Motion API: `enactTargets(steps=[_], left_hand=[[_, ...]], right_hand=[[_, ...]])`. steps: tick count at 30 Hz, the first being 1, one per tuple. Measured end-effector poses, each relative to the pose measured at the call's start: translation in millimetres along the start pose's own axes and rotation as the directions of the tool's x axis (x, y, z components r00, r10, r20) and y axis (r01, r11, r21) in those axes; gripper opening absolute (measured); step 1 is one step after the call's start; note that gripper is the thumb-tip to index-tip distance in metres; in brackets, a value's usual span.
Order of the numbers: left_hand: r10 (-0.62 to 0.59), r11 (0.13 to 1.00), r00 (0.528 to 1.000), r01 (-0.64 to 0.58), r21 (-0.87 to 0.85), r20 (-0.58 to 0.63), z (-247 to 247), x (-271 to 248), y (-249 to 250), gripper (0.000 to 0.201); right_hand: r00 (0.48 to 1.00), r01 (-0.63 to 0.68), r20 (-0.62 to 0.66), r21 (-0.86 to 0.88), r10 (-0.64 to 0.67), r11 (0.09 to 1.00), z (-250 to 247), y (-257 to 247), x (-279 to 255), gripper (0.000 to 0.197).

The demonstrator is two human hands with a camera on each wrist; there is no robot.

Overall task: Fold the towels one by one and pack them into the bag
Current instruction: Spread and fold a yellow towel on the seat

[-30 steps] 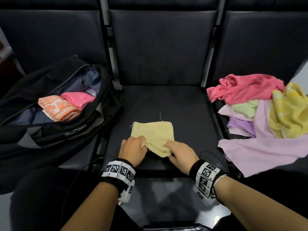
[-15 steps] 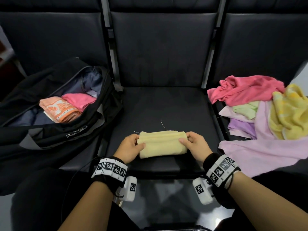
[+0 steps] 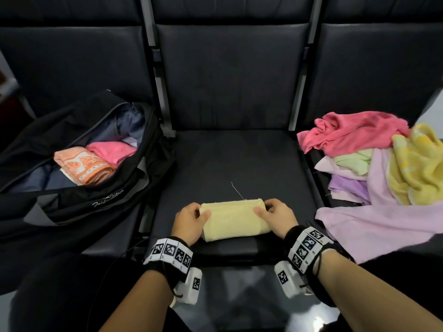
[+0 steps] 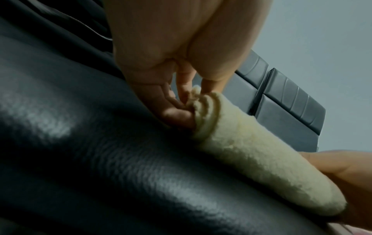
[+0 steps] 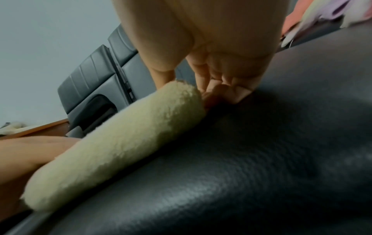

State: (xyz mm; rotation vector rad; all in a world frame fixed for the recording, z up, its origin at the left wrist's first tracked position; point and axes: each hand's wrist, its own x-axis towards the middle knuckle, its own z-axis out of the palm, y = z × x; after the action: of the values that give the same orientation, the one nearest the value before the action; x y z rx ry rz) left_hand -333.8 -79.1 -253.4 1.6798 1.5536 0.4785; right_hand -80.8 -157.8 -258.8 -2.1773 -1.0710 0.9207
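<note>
Nearest the person, the pale yellow towel (image 3: 231, 220) lies on the front of the middle seat (image 3: 230, 164) as a folded oblong. A second ago it was a broader square with its near corner just being turned over; half a second ago it was already this narrow bundle, and it has scarcely shifted since. The left hand (image 3: 189, 222) grips its left end, thumb on top and fingers (image 4: 177, 116) curled under the layered edge. The right hand (image 3: 275, 218) grips the right end the same way, thumb lying on top. Both hands have moved from the towel's near edge out to its ends. A loose thread (image 3: 237, 191) trails off the far edge. Farther left, the open black bag (image 3: 84, 200) holds a folded orange towel (image 3: 84, 166) and a pink one (image 3: 111, 150) side by side. On the right seat lies the unfolded heap (image 3: 374, 168) of pink, green, lilac and yellow towels.
</note>
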Motion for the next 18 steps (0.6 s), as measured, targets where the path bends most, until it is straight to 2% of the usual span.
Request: enactTargets(steps=[5, 9, 11, 12, 14, 15, 18], left_hand=[[-0.079, 0.994, 0.997, 0.077, -0.077, -0.014, 3, 1, -4, 0.017], [-0.134, 0.979, 0.991, 0.137, -0.148, 0.030, 0, -3, -3, 0.017], [-0.173, 0.967, 0.984, 0.178, -0.182, 0.043, -3, -7, 2, 0.017], [-0.172, 0.974, 0.985, 0.175, -0.142, 0.030, -5, -8, 5, 0.016], [-0.106, 0.994, 0.994, 0.106, -0.001, -0.007, -9, -8, 10, 0.022], [-0.040, 0.999, 0.999, 0.040, 0.018, -0.007, -12, -8, 14, 0.034], [0.175, 0.972, 0.975, -0.150, -0.180, 0.135, -31, -14, 36, 0.070]], right_hand=[[0.998, 0.014, 0.066, -0.023, -0.013, 1.000, 1, -4, 4, 0.024], [0.997, -0.034, 0.066, 0.141, 0.025, 0.989, 0, -7, 3, 0.028], [0.999, -0.005, 0.052, 0.222, -0.006, 0.975, -2, -12, -2, 0.028], [0.999, 0.025, 0.040, 0.256, -0.037, 0.966, -4, -17, -6, 0.028], [0.993, 0.107, 0.020, 0.309, -0.119, 0.945, -8, -34, -12, 0.027], [0.985, 0.160, 0.015, 0.316, -0.173, 0.935, -11, -44, -15, 0.028], [0.926, 0.356, 0.037, 0.242, -0.375, 0.903, -18, -84, -25, 0.028]])
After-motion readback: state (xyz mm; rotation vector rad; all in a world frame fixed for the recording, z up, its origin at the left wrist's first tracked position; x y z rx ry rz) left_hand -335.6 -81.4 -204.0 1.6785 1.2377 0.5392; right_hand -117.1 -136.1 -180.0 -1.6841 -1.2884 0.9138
